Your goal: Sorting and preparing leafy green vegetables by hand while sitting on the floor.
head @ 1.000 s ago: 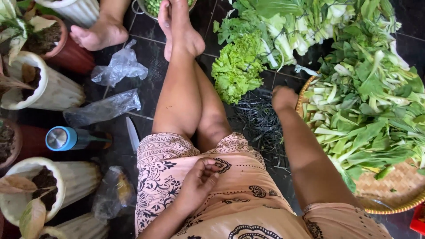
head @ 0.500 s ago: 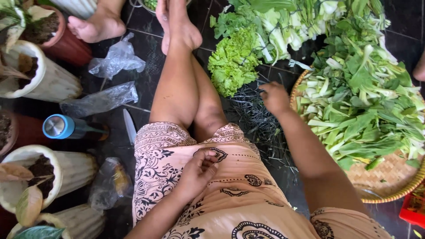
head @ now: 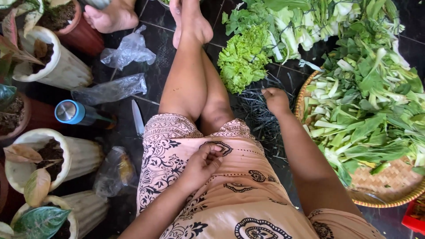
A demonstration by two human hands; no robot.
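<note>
I sit on a dark tiled floor with my legs stretched out in a peach patterned skirt [head: 248, 199]. My left hand [head: 201, 166] rests on my lap, its fingers curled against the cloth. My right hand [head: 275, 99] reaches down onto a heap of thin dark stems [head: 259, 121] on the floor. It lies between a frilly green lettuce [head: 243, 57] and a round woven tray [head: 389, 186]. Its fingers are bent into the stems, and I cannot tell whether they hold any. The tray is piled with cut leafy greens [head: 372, 110].
A knife [head: 137, 117] lies on the floor left of my thigh. Near it are a blue-capped bottle [head: 71, 112], clear plastic bags [head: 128, 51] and several potted plants [head: 53, 62]. More greens [head: 310, 22] lie at the top. Another person's foot [head: 110, 17] rests at the upper left.
My right hand has moved from the tray's rim left and down onto the dark stems. My left hand's fingers have curled in on my lap.
</note>
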